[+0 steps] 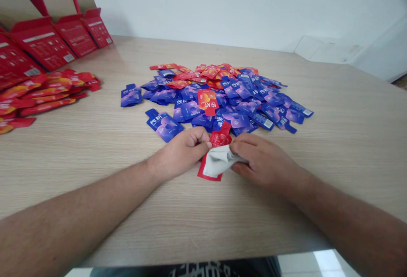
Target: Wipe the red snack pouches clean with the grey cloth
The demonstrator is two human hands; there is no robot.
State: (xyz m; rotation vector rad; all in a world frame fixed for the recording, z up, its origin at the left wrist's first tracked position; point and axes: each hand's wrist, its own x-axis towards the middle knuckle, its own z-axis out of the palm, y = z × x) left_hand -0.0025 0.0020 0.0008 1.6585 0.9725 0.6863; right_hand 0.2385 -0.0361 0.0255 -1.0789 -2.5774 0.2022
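A red sachet (220, 139) with a narrow neck lies on the table before me, its printed side up. My left hand (182, 152) is closed, with thumb and finger pinching the sachet's left edge. A bunched pale grey cloth (218, 161) is gripped in my right hand (265, 158) and lies across the lower part of the sachet, covering much of it. Just beyond my hands spreads a heap of blue-purple sachets (235, 120), with an orange-red sachet (207, 101) on top and more red ones (211, 72) at the back.
Several open red cartons (44, 44) stand at the far left, flaps up. In front of them lies a pile of red sachets (51, 92). Two blue sachets (131, 95) lie left of the heap. The wooden table (127, 226) meets a white wall (206, 10) behind.
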